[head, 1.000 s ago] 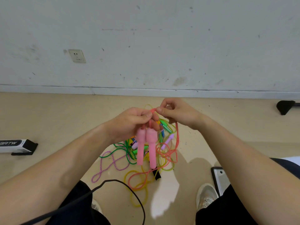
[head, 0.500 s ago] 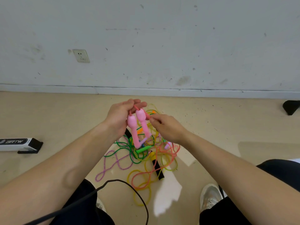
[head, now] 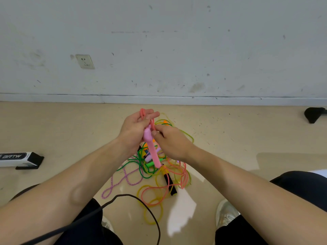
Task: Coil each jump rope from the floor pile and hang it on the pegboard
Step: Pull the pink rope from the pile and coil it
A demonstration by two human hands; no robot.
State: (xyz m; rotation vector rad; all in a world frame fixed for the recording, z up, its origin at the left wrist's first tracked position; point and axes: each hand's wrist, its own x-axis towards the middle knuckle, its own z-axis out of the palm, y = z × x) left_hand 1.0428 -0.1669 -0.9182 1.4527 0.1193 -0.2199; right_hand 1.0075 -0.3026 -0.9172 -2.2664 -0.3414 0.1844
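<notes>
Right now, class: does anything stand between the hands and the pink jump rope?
Nothing visible: the left hand grips the pink jump rope, the right hand pinches its cord. No pegboard shows.

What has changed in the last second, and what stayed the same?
The right hand pinched the pink cord up beside the fingertips of the left hand. It has since dropped lower and now pinches the cord beside the top of the pink handles. A loop of cord now sticks up over the left fingers. Unchanged: the left hand grips the handles, and the rope pile lies on the floor.
</notes>
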